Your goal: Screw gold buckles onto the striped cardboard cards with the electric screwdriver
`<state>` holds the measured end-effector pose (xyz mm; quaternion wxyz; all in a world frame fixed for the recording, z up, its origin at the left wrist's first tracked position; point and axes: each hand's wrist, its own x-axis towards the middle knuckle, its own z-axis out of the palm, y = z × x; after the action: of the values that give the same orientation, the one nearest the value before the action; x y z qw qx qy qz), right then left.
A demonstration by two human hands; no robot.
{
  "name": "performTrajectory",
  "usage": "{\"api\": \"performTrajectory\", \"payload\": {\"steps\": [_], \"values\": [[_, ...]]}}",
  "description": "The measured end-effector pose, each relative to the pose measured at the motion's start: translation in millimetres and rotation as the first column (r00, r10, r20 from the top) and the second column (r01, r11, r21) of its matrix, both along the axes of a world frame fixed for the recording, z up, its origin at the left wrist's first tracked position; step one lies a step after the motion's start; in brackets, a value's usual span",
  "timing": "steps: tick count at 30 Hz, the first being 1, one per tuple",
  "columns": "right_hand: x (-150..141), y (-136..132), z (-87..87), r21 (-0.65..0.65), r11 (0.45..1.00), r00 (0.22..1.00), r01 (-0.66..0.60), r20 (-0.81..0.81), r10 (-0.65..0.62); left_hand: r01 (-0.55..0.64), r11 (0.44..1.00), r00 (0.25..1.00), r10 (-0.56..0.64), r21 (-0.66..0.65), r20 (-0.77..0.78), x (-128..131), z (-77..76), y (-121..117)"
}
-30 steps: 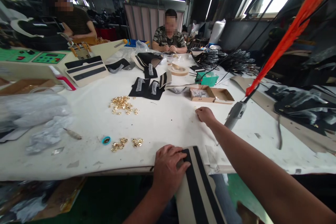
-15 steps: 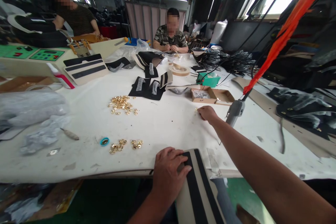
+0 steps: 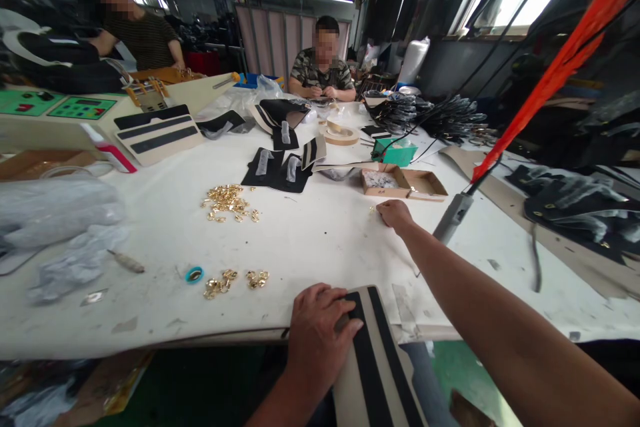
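Observation:
My left hand (image 3: 320, 327) grips the upper left edge of a beige panel with black stripes (image 3: 376, 347), which leans at the table's front edge and runs down out of view. Its fingers and thumb lie over the panel's top corner. Out on the white table (image 3: 300, 233), my right hand (image 3: 395, 215) is closed, its fingertips turned down to the surface. Tiny gold pieces (image 3: 371, 210) lie just left of its fingertips. Whatever the fingers pinch is hidden. Gold metal fittings lie in a large pile (image 3: 227, 199) and in two smaller groups, one of them (image 3: 257, 279) left of the panel.
A cardboard box (image 3: 384, 181) stands beyond my right hand, before a green device (image 3: 395, 152). A grey tool (image 3: 453, 217) hangs by an orange cord right of my forearm. Left lie an awl (image 3: 126, 260) and a blue ring (image 3: 194, 274). A co-worker (image 3: 323, 70) sits opposite.
The hanging grey tool has swung slightly right. The view has shifted a little. Both hands stay nearly in place, the left on the panel and the right near the tiny gold pieces.

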<state>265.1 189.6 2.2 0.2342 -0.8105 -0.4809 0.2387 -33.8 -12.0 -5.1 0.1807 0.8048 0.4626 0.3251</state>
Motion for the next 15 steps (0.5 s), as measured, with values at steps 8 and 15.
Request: {"api": "performTrajectory", "payload": {"steps": [8,15], "values": [[-6,-6,3.2,-0.066,0.998,1.0,-0.014,-0.019,0.013,0.004,1.0,1.0,-0.004,-0.007,-0.011,1,0.3,0],[2,-10,-3.2,-0.002,0.999,0.999,-0.035,-0.011,0.035,0.015,1.0,1.0,-0.015,-0.004,-0.015,0,-0.8,2]]}}
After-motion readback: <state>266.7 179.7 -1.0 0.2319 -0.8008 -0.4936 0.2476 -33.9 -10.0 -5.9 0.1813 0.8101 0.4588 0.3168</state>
